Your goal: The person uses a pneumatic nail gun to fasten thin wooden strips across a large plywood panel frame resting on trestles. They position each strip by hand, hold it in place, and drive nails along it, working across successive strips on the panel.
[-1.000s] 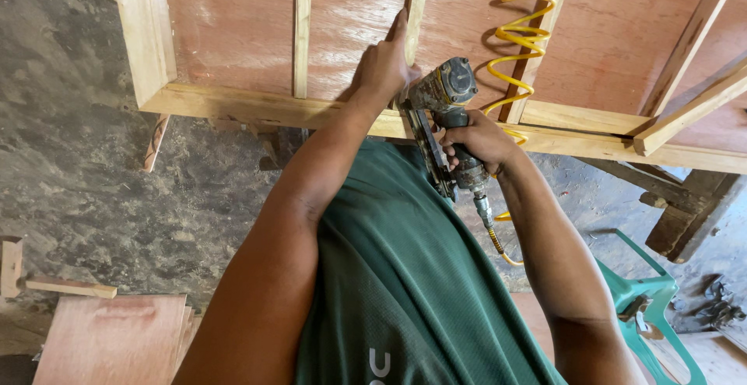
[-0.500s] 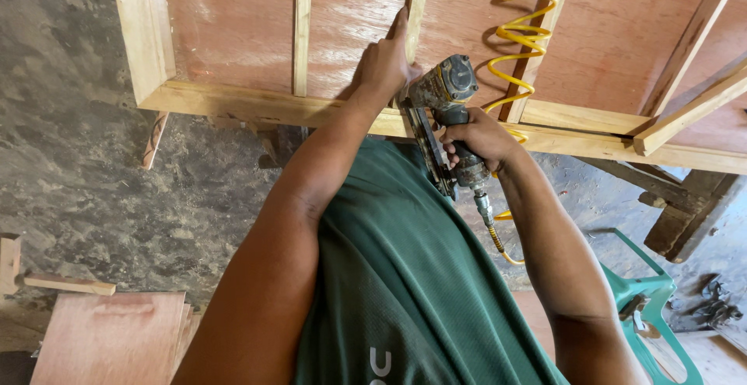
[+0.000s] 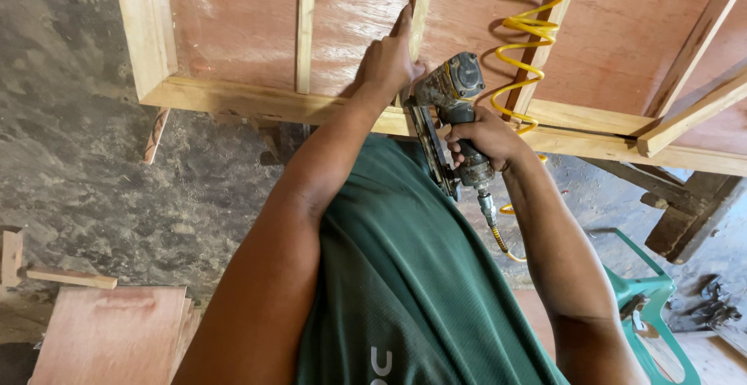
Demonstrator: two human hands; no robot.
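Note:
My left hand [image 3: 389, 64] presses on a thin wooden slat [image 3: 421, 3] of a plywood panel [image 3: 233, 27] framed with pale timber. In my right hand [image 3: 481, 137] is a worn pneumatic nail gun [image 3: 450, 112], gripped by its handle, its nose set against the frame rail [image 3: 257, 102] just beside my left hand. A yellow coiled air hose [image 3: 529, 42] runs from the gun's base up over the panel. My green shirt fills the lower middle of the view.
A dark rough concrete floor [image 3: 70, 167] lies at left. Plywood offcuts [image 3: 109, 334] and short wood strips [image 3: 70, 277] sit at bottom left. A green plastic chair [image 3: 661, 307] stands at bottom right, with a dark timber support [image 3: 685, 214] and small tools [image 3: 716, 307] beyond it.

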